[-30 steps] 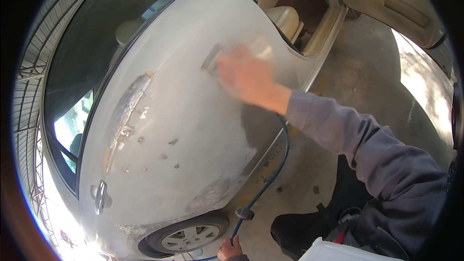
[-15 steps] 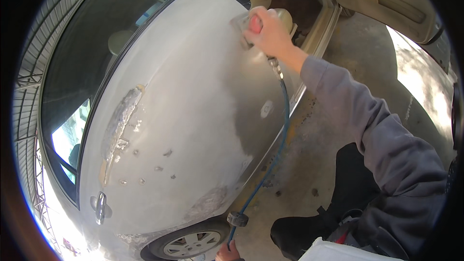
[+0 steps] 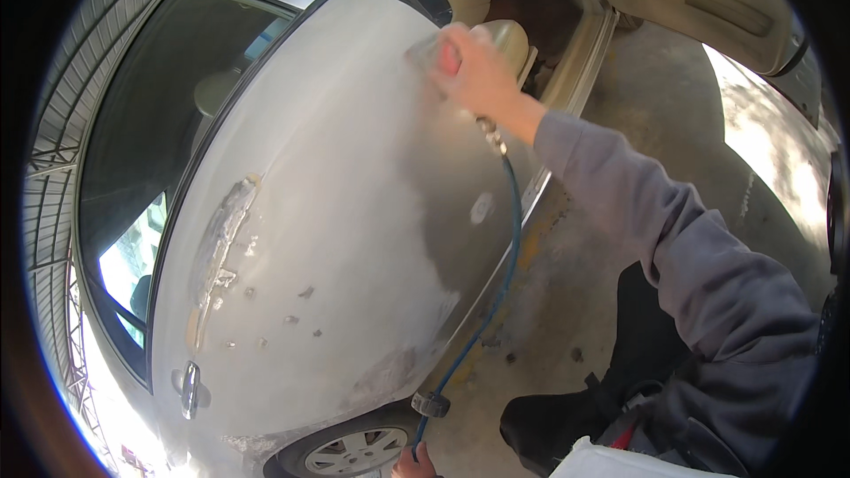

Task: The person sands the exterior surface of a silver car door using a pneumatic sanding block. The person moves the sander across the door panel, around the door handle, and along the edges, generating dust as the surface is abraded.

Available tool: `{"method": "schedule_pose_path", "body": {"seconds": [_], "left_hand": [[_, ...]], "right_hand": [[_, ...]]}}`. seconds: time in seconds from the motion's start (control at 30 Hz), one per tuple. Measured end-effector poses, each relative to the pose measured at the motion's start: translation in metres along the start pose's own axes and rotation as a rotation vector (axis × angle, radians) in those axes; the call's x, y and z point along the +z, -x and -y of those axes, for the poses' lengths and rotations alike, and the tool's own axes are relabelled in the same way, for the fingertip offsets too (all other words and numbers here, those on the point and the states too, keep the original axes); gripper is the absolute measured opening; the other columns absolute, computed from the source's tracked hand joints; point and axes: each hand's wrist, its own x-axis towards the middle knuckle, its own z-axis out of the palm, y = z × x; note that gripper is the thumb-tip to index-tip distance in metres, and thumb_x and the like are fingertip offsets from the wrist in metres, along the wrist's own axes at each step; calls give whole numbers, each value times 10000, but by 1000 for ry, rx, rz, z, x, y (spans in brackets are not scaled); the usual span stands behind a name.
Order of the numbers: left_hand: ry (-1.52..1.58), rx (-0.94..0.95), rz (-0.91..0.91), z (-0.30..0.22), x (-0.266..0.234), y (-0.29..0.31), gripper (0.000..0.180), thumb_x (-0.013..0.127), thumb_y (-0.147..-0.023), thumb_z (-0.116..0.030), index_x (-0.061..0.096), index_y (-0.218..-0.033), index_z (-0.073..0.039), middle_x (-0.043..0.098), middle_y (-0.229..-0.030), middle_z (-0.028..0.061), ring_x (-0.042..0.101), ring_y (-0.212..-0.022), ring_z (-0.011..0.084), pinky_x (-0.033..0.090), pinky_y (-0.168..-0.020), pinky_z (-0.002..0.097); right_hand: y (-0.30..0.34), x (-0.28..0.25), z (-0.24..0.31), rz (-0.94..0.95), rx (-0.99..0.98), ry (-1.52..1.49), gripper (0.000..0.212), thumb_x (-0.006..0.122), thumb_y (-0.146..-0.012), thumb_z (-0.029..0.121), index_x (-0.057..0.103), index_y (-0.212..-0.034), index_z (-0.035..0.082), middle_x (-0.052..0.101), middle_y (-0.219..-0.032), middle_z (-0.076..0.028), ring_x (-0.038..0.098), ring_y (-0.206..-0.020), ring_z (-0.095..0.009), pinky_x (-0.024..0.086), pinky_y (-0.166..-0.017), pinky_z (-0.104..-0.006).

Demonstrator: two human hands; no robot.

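Note:
My right hand (image 3: 485, 75) is wrapped round an air sander (image 3: 449, 58) with a red part, its flat pad against the front part of the grey car door (image 3: 345, 186). Motion blurs both hand and tool. From the sander's metal fitting (image 3: 490, 134) a blue air hose (image 3: 512, 257) curves down past the door's lower edge. At the bottom, my left hand (image 3: 414, 462) is closed on that hose, just below a dark round collar (image 3: 431, 404). The door's surface is dull, with a rough bare-metal strip (image 3: 232, 226) and several small worn spots near the handle.
A chrome door handle (image 3: 190, 389) projects at the lower left, with a wheel (image 3: 359, 451) below. Beyond the sander stands an open front door (image 3: 708, 9) beside the beige cabin. My dark-clad leg (image 3: 642, 336) is on the concrete floor (image 3: 637, 115) at right.
My right hand has moved the sander slightly left and a little down along the door, and the hose has shifted with it. My left hand still grips the hose.

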Motion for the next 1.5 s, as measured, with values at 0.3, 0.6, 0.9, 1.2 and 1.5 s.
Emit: {"method": "schedule_pose_path", "body": {"seconds": [0.3,0.6,0.9,1.2,1.5], "left_hand": [[71,101,-194,-6,-2,12,593,488,-1051,-685,823,-979,-202,785,-907,166,756,-851,406,573,-787,556],[5,221,-160,36,30,-6,528,564,-1025,-677,805,-1212,-245,789,-1010,168,757,-967,404,582,-847,525],[164,-9,-49,-10,-29,15,612,487,-1035,-718,807,-1204,-224,793,-1100,186,750,-988,426,557,-890,553],[78,5,98,-1,-2,19,528,598,-997,-584,717,-1368,-229,743,-1309,120,687,-1181,376,524,-1000,523],[-22,229,2,24,24,28,602,724,-867,-375,668,-1442,-204,708,-1349,169,700,-1168,372,550,-935,544]], "right_hand": [[25,17,9,-8,-214,2,413,835,-831,255,647,-1190,177,602,-1089,-191,674,-930,-412,576,-810,-486],[28,31,72,140,-263,-52,333,765,-910,329,625,-1186,205,607,-1134,-204,707,-935,-427,586,-821,-502],[-48,34,59,-53,-77,68,352,795,-845,318,644,-1135,187,647,-1046,-163,688,-932,-400,574,-800,-501],[67,34,49,213,-254,15,247,712,-891,182,625,-1120,153,655,-933,-114,686,-995,-357,575,-767,-527],[37,13,-38,-72,89,-29,497,867,-827,309,650,-1249,160,629,-1187,-200,678,-1043,-386,572,-881,-458]]}}
